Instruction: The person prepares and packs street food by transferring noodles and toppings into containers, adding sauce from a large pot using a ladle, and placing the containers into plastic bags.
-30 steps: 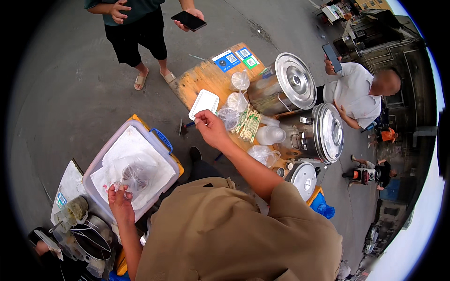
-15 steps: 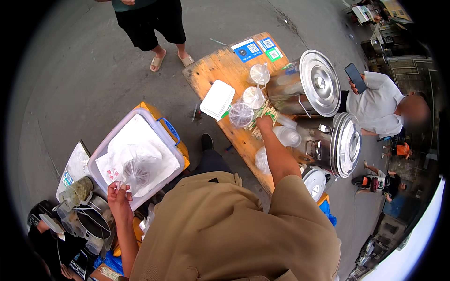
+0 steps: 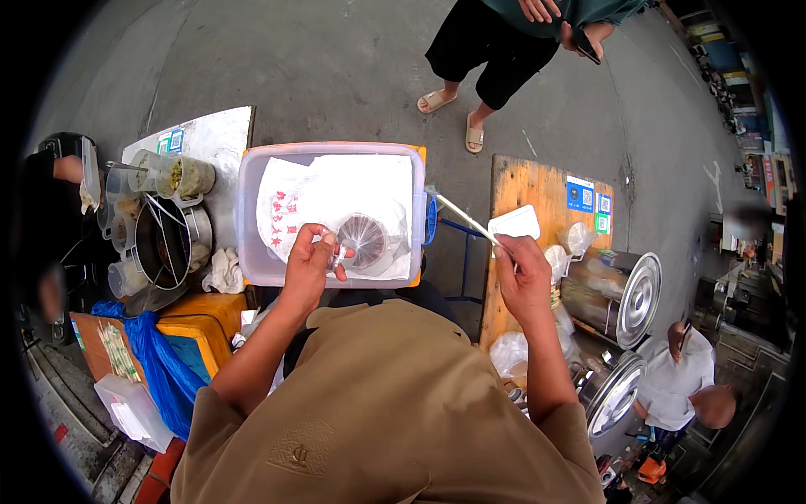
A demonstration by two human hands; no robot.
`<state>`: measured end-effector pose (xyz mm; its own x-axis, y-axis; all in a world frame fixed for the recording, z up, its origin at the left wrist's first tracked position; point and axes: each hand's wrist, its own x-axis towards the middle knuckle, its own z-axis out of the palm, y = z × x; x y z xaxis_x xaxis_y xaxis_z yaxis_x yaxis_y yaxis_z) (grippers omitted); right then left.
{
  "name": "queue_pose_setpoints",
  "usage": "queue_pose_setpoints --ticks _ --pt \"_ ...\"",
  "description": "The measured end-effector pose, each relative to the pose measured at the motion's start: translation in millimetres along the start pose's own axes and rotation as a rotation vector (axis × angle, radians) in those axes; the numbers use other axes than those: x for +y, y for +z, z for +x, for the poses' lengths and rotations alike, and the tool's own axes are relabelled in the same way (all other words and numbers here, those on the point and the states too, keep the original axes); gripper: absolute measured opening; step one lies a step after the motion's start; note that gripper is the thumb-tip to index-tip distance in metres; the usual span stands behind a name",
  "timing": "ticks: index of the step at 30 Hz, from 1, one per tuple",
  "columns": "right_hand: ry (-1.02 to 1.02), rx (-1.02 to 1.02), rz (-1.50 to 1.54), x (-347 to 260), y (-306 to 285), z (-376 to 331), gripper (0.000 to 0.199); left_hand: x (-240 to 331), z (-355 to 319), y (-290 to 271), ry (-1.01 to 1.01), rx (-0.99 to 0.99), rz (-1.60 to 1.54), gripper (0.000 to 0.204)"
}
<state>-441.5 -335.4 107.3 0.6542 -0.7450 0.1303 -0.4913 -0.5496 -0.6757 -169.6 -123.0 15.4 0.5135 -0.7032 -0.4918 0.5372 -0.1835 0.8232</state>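
A clear plastic bag (image 3: pixel 363 242) with gathered pleats rests over the white sheet in a pale plastic tub (image 3: pixel 248 244). My left hand (image 3: pixel 312 256) pinches this bag at its near left side, thumb against fingers. Something round sits inside the bag; its contents are hard to make out. Closed between the fingertips of my right hand (image 3: pixel 525 273) is a long thin white stick (image 3: pixel 466 217), possibly a wrapped straw or chopsticks. It slants up and left toward the tub's right edge. That hand is over the left part of a wooden table (image 3: pixel 529 181).
The table holds a white lidded box (image 3: pixel 515 223), bagged cups (image 3: pixel 576 238) and large steel pots (image 3: pixel 640 301). At left are a pan (image 3: pixel 161 244), tubs of food (image 3: pixel 185 179) and a blue bag (image 3: pixel 159 370). A person in sandals (image 3: pixel 475 133) stands ahead; another (image 3: pixel 684 370) is at right.
My view has turned left. My right hand has left the bundle of sticks on the table and now holds one out beside the tub. The left hand keeps its hold on the bag.
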Motion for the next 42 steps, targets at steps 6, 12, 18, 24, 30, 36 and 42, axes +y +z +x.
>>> queue_pose_setpoints --ticks 6,12,18,24,30,36,42 --pt "-0.47 -0.529 -0.601 -85.2 80.7 63.9 0.012 1.9 3.7 -3.3 0.027 -0.036 -0.055 0.015" --pt "-0.443 -0.575 -0.449 -79.7 183.3 92.2 0.009 -12.0 9.9 -13.9 0.1 -0.023 -0.138 0.017" --pt "-0.533 -0.385 -0.509 -57.1 211.8 81.7 0.024 -15.5 8.6 -18.3 0.155 -0.033 -0.172 0.018" --pt "-0.035 -0.176 -0.583 -10.3 160.1 68.0 0.038 -6.9 7.7 -22.9 0.089 -0.087 -0.155 0.017" --pt "0.645 -0.336 0.6 -31.6 150.9 47.7 0.032 8.8 -1.6 -0.7 0.052 -0.217 -0.107 0.019" --pt "0.21 -0.383 0.274 -96.3 183.1 19.6 0.057 4.3 -2.3 13.3 0.035 -0.158 -0.013 0.029" --pt "0.223 -0.237 0.418 -81.3 177.7 18.6 0.033 7.5 24.2 -19.4 0.304 -0.185 0.588 0.041"
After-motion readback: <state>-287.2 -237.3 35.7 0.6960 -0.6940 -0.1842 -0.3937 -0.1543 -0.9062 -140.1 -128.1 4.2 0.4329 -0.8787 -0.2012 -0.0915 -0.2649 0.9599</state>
